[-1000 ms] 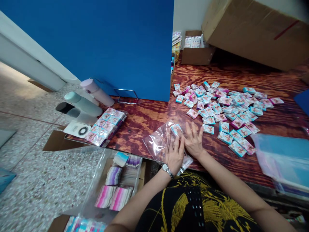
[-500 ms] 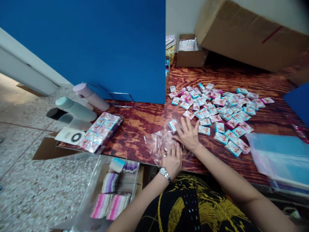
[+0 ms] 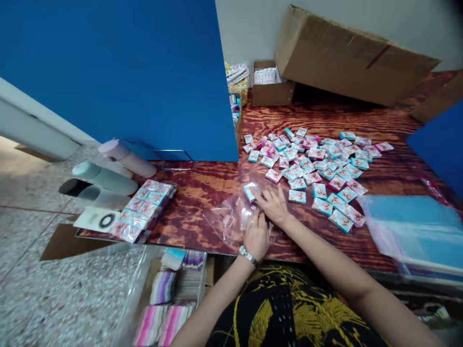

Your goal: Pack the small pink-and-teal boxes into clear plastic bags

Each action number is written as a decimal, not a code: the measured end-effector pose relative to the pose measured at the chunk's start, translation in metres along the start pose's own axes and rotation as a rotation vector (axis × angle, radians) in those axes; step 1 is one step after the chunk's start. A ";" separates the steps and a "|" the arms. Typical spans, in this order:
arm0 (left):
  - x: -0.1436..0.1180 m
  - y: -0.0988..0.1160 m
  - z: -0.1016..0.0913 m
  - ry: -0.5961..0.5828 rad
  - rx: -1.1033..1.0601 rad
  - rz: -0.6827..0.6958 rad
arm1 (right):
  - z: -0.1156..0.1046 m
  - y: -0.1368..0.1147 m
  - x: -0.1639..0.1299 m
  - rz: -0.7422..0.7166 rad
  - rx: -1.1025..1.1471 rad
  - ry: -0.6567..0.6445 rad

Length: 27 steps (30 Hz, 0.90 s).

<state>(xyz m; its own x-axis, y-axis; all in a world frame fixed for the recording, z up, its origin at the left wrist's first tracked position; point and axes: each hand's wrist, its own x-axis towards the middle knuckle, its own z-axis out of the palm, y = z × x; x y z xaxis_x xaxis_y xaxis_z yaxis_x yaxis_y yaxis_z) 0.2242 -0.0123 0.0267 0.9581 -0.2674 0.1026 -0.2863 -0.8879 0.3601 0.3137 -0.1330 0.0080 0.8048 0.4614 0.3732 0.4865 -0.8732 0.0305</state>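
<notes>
A thin clear plastic bag lies crumpled on the wooden table in front of me. My left hand, with a watch at the wrist, has its fingers bent together on the near right part of the bag. Just beyond it, my right hand rests palm down with its fingers apart, the leftmost digit reaching to a small blue-and-white box. Whether that box is inside the bag or under its film I cannot tell. Many small printed boxes in blue, pink and white lie scattered beyond my right hand.
To the left are a wrapped block of small boxes, a white card and bottles. A blue panel stands behind them. Blue plastic sheets lie right. A bin of stacked cards sits below the table edge.
My left hand's fingers have gone from lying flat on the bag to bent together. My right hand's spread fingers have drawn in somewhat, closer to the left. The view has shifted slightly.
</notes>
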 end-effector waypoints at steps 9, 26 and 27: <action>-0.006 -0.015 0.020 0.005 0.249 0.132 | 0.005 -0.001 0.005 0.070 0.009 0.022; 0.028 -0.025 0.003 0.098 -0.095 -0.151 | 0.006 0.004 0.015 0.085 0.015 -0.126; 0.029 -0.026 0.003 0.067 -0.083 -0.147 | 0.005 0.004 0.016 0.081 0.016 -0.136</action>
<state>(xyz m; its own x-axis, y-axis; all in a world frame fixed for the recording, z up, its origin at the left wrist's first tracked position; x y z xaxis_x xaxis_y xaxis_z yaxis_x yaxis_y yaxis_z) 0.2597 0.0022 0.0172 0.9887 -0.1086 0.1034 -0.1439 -0.8809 0.4509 0.3304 -0.1277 0.0094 0.8799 0.4071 0.2449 0.4222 -0.9064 -0.0100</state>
